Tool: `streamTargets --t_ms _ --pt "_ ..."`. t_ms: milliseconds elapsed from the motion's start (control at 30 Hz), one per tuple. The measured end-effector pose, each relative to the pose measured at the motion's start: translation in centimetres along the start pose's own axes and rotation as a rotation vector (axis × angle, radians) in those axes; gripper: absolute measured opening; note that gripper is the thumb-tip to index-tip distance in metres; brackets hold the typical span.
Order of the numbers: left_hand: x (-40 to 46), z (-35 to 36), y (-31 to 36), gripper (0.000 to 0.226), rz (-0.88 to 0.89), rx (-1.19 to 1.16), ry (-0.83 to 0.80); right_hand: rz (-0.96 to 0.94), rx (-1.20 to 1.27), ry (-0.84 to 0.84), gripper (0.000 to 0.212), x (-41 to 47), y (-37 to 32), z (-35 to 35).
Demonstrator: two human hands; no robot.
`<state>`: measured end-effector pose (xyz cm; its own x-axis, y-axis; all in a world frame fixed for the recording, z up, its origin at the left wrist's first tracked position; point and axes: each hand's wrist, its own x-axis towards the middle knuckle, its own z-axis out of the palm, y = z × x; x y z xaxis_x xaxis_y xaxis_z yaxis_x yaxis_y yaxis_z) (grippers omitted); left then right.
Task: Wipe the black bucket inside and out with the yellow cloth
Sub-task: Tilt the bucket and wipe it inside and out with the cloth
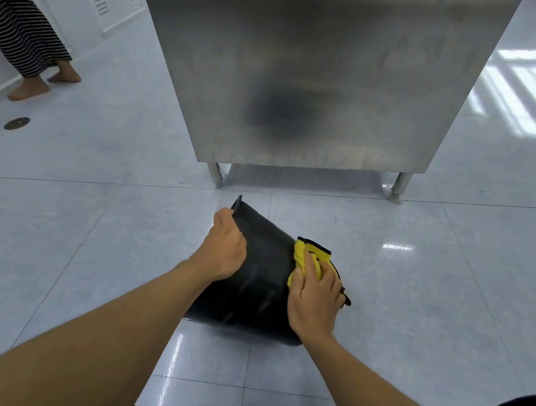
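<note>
The black bucket [262,276] lies tipped on its side on the tiled floor, its outer wall facing up. My left hand [225,248] grips its edge at the upper left. My right hand [316,296] presses the yellow cloth [303,258] flat against the outer wall on the right. The cloth has a black trim along its far edge. The inside of the bucket is hidden from this angle.
A stainless steel cabinet [309,73] on short legs stands just beyond the bucket. A barefoot person in a striped skirt [21,27] stands at the far left by white cabinets. A round floor drain [16,123] sits nearby. Glossy floor tiles surround the bucket.
</note>
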<state>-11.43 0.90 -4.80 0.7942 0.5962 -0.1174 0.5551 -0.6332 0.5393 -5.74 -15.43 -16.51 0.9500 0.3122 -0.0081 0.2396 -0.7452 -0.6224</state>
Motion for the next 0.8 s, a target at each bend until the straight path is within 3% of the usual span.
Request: streamTargets --t_ms 233,367,600,800 --pt "-0.8 -0.4 0.7 0.058 -0.021 0.136 -0.041 0.222 0.082 0.072 0.048 0.1 -1.0 0.0" --pt "-1.0 -0.2 1.2 0.057 -0.041 -0.034 -0.057 0.075 0.104 0.066 0.051 -0.5 -3.0 -0.1" --pt "-0.5 0.2 1.0 0.021 0.050 -0.180 -0.019 -0.338 0.304 -0.001 0.059 -2.0 -9.2 -0.1" --pt "-0.2 -0.5 0.6 0.035 0.049 -0.184 -0.011 -0.433 0.179 0.029 0.054 -1.1 -7.8 0.1"
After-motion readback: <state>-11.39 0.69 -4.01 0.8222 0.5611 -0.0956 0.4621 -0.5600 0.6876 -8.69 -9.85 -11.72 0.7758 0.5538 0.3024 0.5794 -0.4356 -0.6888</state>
